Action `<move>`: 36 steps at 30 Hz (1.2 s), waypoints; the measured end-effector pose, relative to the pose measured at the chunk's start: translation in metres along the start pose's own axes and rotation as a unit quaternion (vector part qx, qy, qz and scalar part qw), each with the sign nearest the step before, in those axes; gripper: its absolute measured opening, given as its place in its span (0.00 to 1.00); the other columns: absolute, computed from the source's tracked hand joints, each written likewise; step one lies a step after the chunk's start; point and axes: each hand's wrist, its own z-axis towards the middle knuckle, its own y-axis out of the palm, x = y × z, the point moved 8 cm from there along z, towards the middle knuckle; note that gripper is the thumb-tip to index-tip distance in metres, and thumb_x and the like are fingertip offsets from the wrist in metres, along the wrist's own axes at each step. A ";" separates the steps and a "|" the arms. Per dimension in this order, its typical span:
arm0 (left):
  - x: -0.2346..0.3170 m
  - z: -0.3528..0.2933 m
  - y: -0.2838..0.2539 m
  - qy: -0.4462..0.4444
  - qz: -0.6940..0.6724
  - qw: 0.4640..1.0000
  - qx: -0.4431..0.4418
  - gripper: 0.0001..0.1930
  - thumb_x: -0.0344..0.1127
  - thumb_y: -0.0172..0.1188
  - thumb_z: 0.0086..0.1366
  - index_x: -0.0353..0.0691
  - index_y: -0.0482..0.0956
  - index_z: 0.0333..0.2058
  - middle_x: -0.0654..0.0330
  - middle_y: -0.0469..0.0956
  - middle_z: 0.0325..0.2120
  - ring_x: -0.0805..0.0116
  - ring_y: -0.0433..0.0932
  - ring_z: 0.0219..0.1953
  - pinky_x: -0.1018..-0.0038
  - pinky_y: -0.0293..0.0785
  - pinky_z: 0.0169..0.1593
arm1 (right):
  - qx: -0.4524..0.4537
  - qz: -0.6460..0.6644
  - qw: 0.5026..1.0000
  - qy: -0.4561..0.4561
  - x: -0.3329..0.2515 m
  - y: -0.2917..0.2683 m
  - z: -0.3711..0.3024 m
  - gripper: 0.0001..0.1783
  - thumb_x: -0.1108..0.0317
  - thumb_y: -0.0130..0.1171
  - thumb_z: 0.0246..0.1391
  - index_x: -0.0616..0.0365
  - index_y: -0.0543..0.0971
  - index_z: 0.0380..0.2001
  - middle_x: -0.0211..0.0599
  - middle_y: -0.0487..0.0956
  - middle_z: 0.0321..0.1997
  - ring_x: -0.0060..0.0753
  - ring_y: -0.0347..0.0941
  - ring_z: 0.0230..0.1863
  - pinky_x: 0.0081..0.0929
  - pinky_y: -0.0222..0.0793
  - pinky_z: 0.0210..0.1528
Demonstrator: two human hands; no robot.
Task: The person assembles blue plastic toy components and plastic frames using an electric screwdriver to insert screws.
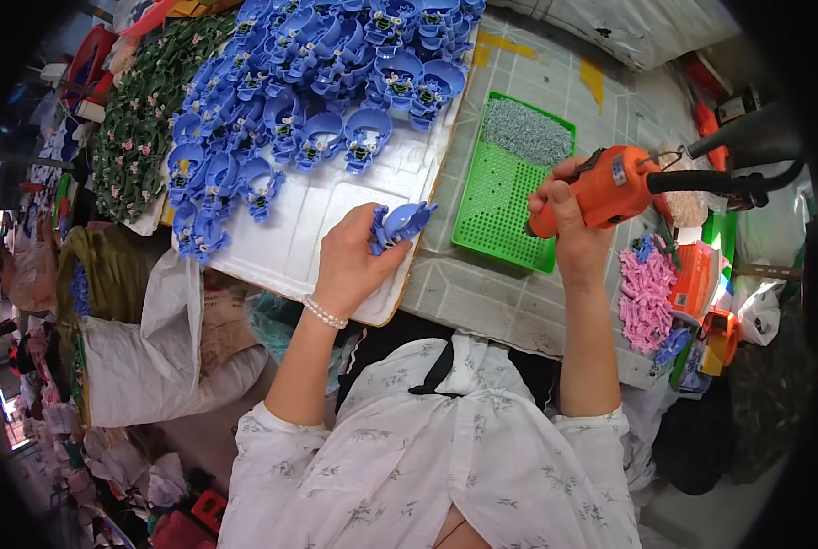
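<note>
My left hand (347,254) is closed around a small blue moulded plastic piece (407,222), held above the near right corner of a white foam board (290,247). In my right hand (575,224) is an orange electric screwdriver (614,190), its nose pointing left and its black cable running off to the right. The tool hangs over the right edge of a green perforated tray (496,206); its tip is hard to make out. Small silvery screws (528,131) lie heaped in the tray's far part. Many similar blue pieces (322,137) cover the far side of the board.
Dark green pieces with pink bits (144,137) are piled at the far left. Pink plastic parts (646,297) and an orange box (690,274) lie on the right. A white sack (144,371) stands beside the table at left; a large plastic bag (637,27) is at the back.
</note>
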 end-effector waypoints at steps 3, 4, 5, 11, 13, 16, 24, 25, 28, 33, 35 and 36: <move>0.002 0.001 0.000 0.028 0.017 0.999 0.007 0.18 0.35 0.66 0.44 0.34 0.72 0.32 0.56 0.73 0.23 0.66 0.72 0.21 0.72 0.68 0.25 | 0.003 -0.049 0.999 -0.014 -0.006 0.001 0.003 0.16 0.72 0.57 0.49 0.62 0.67 0.41 0.37 0.73 0.31 0.27 0.73 0.29 0.25 0.71 0.37; 0.002 0.002 0.000 0.029 0.015 0.999 0.007 0.18 0.35 0.66 0.44 0.34 0.72 0.32 0.56 0.73 0.23 0.66 0.72 0.21 0.72 0.68 0.25 | 0.011 -0.089 0.996 -0.023 -0.009 -0.001 0.004 0.17 0.72 0.58 0.48 0.63 0.67 0.41 0.38 0.74 0.33 0.28 0.74 0.30 0.25 0.71 0.38; -0.001 0.002 0.000 0.007 -0.021 1.000 0.003 0.16 0.35 0.66 0.45 0.35 0.72 0.32 0.58 0.73 0.22 0.70 0.71 0.19 0.74 0.67 0.24 | 0.012 -0.091 0.995 -0.024 -0.010 -0.002 0.005 0.17 0.72 0.58 0.48 0.63 0.67 0.41 0.38 0.74 0.33 0.28 0.74 0.30 0.25 0.71 0.38; -0.021 -0.007 0.008 -0.169 -0.349 0.921 -0.037 0.09 0.35 0.61 0.55 0.40 0.73 0.32 0.63 0.76 0.24 0.82 0.69 0.17 0.87 0.63 0.18 | 0.043 -0.032 0.998 -0.025 -0.032 -0.002 0.018 0.21 0.75 0.63 0.41 0.64 0.69 0.41 0.39 0.75 0.36 0.25 0.73 0.33 0.22 0.71 0.39; -0.010 -0.012 0.024 -0.190 -0.614 0.760 -0.100 0.11 0.36 0.57 0.59 0.39 0.71 0.37 0.57 0.78 0.30 0.79 0.72 0.17 0.86 0.65 0.17 | 0.018 0.004 1.000 -0.016 -0.036 0.001 0.023 0.22 0.74 0.62 0.43 0.65 0.69 0.43 0.40 0.75 0.37 0.26 0.74 0.34 0.24 0.71 0.39; 0.004 -0.019 0.041 -0.179 -0.687 0.689 -0.146 0.20 0.39 0.56 0.61 0.39 0.66 0.49 0.49 0.74 0.43 0.68 0.79 0.29 0.82 0.74 0.24 | -0.007 -0.040 0.998 -0.042 -0.036 0.004 0.026 0.18 0.73 0.56 0.50 0.66 0.68 0.44 0.43 0.75 0.40 0.28 0.76 0.33 0.27 0.72 0.40; 0.020 -0.027 0.058 -0.169 -0.713 0.642 -0.223 0.29 0.35 0.64 0.53 0.41 0.63 0.53 0.51 0.73 0.45 0.63 0.80 0.31 0.82 0.72 0.23 | -0.002 -0.059 0.998 0.014 0.007 0.008 0.030 0.12 0.69 0.56 0.48 0.64 0.70 0.36 0.43 0.76 0.35 0.30 0.76 0.32 0.27 0.72 0.36; 0.021 -0.027 0.058 -0.169 -0.714 0.642 -0.222 0.29 0.35 0.64 0.53 0.41 0.63 0.53 0.51 0.73 0.45 0.63 0.80 0.31 0.82 0.72 0.23 | -0.003 -0.059 0.998 0.015 0.012 0.008 0.031 0.12 0.69 0.56 0.48 0.64 0.70 0.36 0.43 0.76 0.35 0.30 0.76 0.32 0.27 0.72 0.36; 0.020 -0.031 0.063 -0.200 -0.701 0.646 -0.227 0.31 0.31 0.67 0.48 0.41 0.65 0.52 0.52 0.73 0.45 0.61 0.80 0.31 0.80 0.73 0.23 | 0.006 -0.023 1.000 0.003 0.022 0.005 0.031 0.12 0.70 0.54 0.48 0.64 0.69 0.36 0.40 0.75 0.31 0.30 0.74 0.30 0.28 0.72 0.36; 0.018 -0.032 0.064 -0.205 -0.704 0.641 -0.225 0.34 0.29 0.69 0.44 0.42 0.64 0.52 0.45 0.71 0.47 0.58 0.81 0.31 0.76 0.78 0.26 | 0.025 0.068 0.997 0.010 0.034 0.005 0.028 0.12 0.71 0.54 0.45 0.65 0.68 0.34 0.36 0.71 0.24 0.26 0.70 0.23 0.24 0.68 0.28; 0.022 -0.030 0.064 -0.196 -0.703 0.644 -0.231 0.33 0.27 0.68 0.44 0.42 0.64 0.52 0.45 0.71 0.47 0.58 0.81 0.31 0.75 0.78 0.26 | 0.029 0.062 0.998 0.007 0.035 0.001 0.025 0.12 0.71 0.54 0.46 0.65 0.68 0.34 0.36 0.71 0.24 0.26 0.70 0.23 0.24 0.68 0.28; 0.024 -0.029 0.064 -0.186 -0.701 0.647 -0.235 0.33 0.25 0.66 0.45 0.42 0.64 0.51 0.45 0.71 0.47 0.58 0.81 0.31 0.75 0.78 0.27 | 0.032 0.058 0.998 0.005 0.035 -0.001 0.024 0.12 0.71 0.53 0.46 0.65 0.68 0.34 0.36 0.71 0.23 0.27 0.70 0.23 0.24 0.68 0.28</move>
